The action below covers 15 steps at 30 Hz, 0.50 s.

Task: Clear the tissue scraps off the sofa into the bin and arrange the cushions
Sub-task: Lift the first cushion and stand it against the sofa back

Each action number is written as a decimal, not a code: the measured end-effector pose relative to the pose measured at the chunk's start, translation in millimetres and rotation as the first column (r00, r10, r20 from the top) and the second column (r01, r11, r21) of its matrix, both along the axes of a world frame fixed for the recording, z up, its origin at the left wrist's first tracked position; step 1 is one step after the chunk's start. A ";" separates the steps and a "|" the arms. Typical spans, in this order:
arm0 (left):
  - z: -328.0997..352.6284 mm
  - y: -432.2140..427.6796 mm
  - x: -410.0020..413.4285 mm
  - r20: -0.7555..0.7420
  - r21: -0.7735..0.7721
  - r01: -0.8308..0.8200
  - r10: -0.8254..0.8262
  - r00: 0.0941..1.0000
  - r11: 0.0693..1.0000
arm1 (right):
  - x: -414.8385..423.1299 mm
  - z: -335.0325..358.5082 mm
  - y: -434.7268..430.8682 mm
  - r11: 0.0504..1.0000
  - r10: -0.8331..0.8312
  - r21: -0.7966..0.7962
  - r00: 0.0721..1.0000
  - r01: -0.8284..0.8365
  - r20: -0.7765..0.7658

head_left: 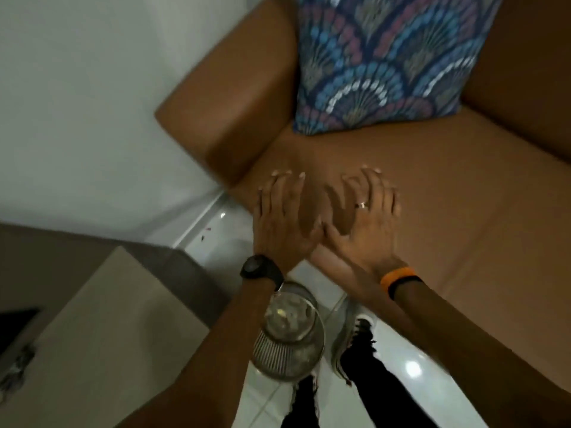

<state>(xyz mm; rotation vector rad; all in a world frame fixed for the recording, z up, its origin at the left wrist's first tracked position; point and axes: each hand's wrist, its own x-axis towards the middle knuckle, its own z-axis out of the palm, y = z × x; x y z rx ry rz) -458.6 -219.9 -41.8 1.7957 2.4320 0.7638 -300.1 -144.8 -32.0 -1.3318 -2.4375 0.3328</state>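
Over the front edge of the brown sofa seat (448, 193), the left hand (284, 223) and right hand (367, 223) are stretched out side by side, palms down, fingers spread and holding nothing — their thumbs nearly meet between them. The left wrist carries a black watch (261, 270); the right wrist has an orange band (398, 278), and a ring (361, 205) shows on one right finger. Beyond the fingertips, a blue patterned cushion (386, 57) stands in the corner of the seat, against the backrest and just beside the armrest (222, 106). Below the left forearm, a ribbed bin (287, 338) sits on the white tiled floor (411, 362), close to the sofa's front — pale contents show inside it, too blurred to identify. A beige table (108, 335) stands left of the bin.
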 end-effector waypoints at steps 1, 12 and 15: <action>12.7 33.3 -3.0 -0.002 0.036 0.012 -0.012 1.000 0.999 | -2.0 10.4 32.8 0.999 -0.037 0.011 0.999 0.037 0.003; 60.3 251.5 -12.6 0.800 0.226 -0.313 0.008 0.600 0.923 | 21.0 49.4 301.8 0.798 -0.494 -0.585 0.712 0.143 -0.499; 60.2 261.1 -5.9 0.794 0.296 -0.250 -0.092 0.601 0.922 | 44.3 53.4 318.1 0.772 -0.429 -0.635 0.768 0.038 -0.475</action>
